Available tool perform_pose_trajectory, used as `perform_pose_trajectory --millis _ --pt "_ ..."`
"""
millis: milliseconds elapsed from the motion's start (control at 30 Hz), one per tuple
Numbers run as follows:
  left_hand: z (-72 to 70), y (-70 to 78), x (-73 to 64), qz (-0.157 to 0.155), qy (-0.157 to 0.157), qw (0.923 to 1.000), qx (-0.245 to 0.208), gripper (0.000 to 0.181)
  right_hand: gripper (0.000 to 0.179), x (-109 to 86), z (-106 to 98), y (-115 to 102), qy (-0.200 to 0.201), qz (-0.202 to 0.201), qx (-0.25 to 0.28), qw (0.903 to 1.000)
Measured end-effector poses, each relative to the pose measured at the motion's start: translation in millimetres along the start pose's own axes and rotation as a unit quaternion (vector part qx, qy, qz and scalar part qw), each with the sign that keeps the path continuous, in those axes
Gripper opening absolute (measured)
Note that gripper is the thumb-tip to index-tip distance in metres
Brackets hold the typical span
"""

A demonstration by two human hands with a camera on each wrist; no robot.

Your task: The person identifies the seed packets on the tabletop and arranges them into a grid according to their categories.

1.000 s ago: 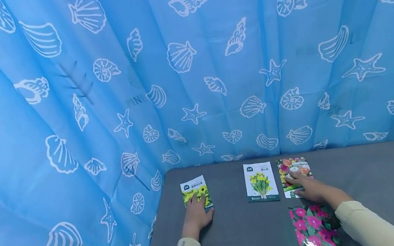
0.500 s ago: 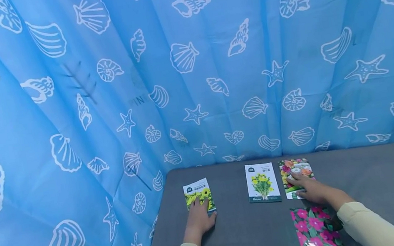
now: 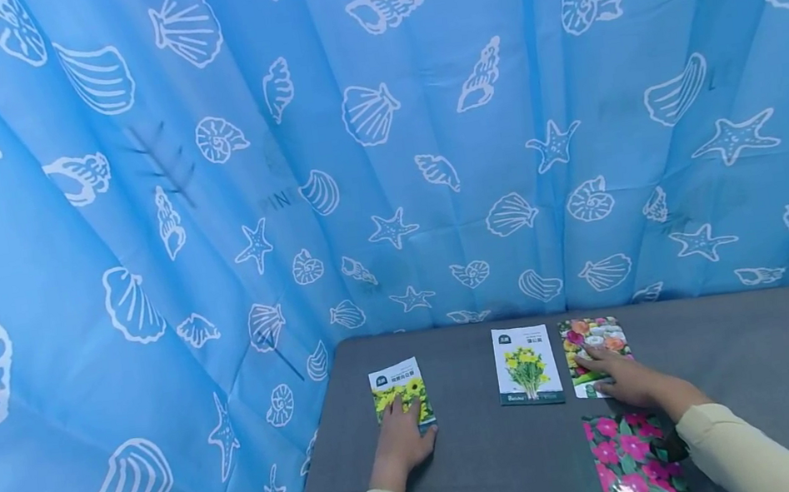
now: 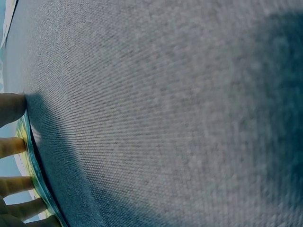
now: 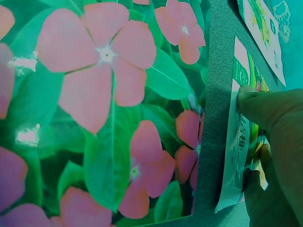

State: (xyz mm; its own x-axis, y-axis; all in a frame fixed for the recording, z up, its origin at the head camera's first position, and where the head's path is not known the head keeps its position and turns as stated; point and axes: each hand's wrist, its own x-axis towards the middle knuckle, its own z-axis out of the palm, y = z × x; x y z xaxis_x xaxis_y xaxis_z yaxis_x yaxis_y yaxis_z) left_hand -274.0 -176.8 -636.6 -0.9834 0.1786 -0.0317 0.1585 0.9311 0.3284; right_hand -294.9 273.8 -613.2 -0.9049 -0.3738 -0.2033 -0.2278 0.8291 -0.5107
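In the head view my left hand point(image 3: 401, 440) rests with spread fingers on a seed packet with yellow flowers point(image 3: 396, 375). The left wrist view shows its fingertips along that packet's near edge point(image 4: 41, 182). My right hand point(image 3: 628, 378) lies over a seed packet of mixed red, orange and white blooms point(image 3: 595, 327), covering part of it. Up close in the right wrist view, the thumb point(image 5: 258, 105) touches this packet's white lower end point(image 5: 232, 165). Between the hands lies a white packet with a yellow bouquet point(image 3: 526, 362).
A larger packet with pink flowers point(image 3: 625, 461) lies in front of the right hand, under the right forearm's edge. Everything rests on a dark grey cloth-covered table point(image 3: 494, 467). Behind and to the left hangs a blue curtain with white seashells point(image 3: 419, 150).
The head view has shifted slightly, moving everything a little to the right in it. Both hands stay on the same packets, and the packets keep their arrangement.
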Motion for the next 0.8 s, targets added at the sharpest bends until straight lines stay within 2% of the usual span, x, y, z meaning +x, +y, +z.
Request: perform_pose_trajectory --millis 600,800 --pt "0.8 8.1 -8.8 0.0 0.012 0.9999 0.005 0.06 0.061 3.0 -0.7 1.0 -0.007 0.012 0.003 0.9999" --pt "0.9 9.9 -11.4 -0.013 -0.005 0.9999 -0.002 0.061 0.061 2.0 0.7 2.5 -0.005 0.006 0.003 1.0"
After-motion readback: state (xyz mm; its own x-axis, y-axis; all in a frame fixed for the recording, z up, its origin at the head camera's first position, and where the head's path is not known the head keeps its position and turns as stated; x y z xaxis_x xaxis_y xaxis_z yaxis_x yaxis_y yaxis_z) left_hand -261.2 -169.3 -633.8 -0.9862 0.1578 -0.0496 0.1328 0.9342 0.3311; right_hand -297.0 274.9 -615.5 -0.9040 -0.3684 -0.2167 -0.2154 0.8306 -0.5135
